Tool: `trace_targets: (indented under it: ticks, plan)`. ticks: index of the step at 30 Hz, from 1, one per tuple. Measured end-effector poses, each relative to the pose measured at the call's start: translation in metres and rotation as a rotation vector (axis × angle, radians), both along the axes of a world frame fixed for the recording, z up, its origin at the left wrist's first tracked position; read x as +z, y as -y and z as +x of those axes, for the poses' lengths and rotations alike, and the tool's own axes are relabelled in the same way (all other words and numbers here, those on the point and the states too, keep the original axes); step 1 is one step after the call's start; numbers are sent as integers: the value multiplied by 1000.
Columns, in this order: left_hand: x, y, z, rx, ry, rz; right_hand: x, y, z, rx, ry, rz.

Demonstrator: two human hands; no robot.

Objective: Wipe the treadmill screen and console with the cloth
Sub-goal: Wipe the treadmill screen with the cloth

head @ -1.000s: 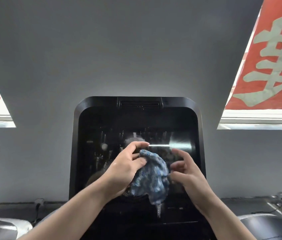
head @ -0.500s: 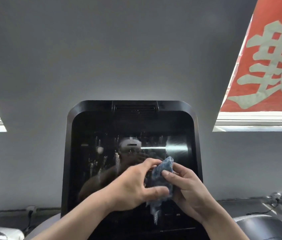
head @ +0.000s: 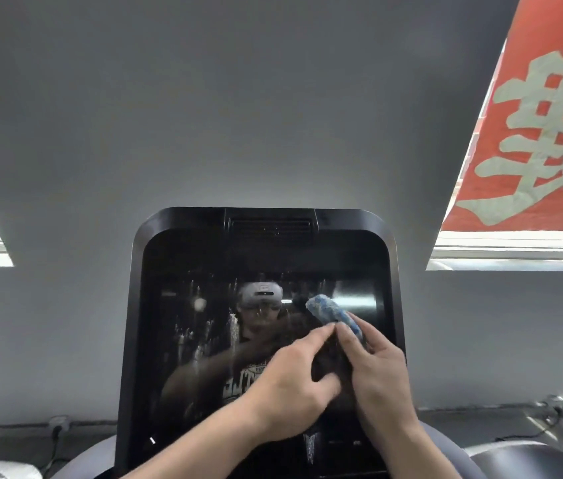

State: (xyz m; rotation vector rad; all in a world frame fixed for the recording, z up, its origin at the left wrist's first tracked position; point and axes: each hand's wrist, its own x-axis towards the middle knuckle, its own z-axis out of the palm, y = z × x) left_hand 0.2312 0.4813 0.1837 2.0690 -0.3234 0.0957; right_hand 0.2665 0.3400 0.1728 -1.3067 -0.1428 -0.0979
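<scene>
Two hands meet in front of the screen [head: 266, 340] in the head view, the only view there is: the left hand [head: 290, 388] and the right hand [head: 382, 371] both hold one blue cloth [head: 333, 314], bunched into a roll that pokes up above the fingertips, just before the right half of the dark glass. The left fingers pinch the cloth's near edge against the right fingers, which curl round its lower part; whether the cloth touches the glass I cannot tell. The step looks like folding the cloth into a pad. To do it well, I would make a flat, smooth face, then press it evenly and sweep in overlapping strokes, since the glass shows many pale streaks left of centre. Count: one screen, one console [head: 135, 305], one cloth, two hands, two red banners [head: 529, 140].
</scene>
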Motion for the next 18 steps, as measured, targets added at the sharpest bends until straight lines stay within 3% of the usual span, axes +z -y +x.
trace_targets:
  ticks: [2,5,7,10,12,18]
  plan:
    - [1,-21,8,-9,86,218,3,9,15,-19,-9,70]
    - [-1,-68,26,181,360,801,10,20,51,-401,279,-416]
    - [-3,-98,38,330,347,1030,8,22,85,-606,517,-745]
    - [-16,-130,47,374,213,1168,-15,-5,114,-509,634,-1221]
    - [-25,-142,48,351,202,1217,-25,-12,117,-497,688,-1389]
    - [-27,-138,51,307,201,1263,-13,-8,129,-535,673,-1373]
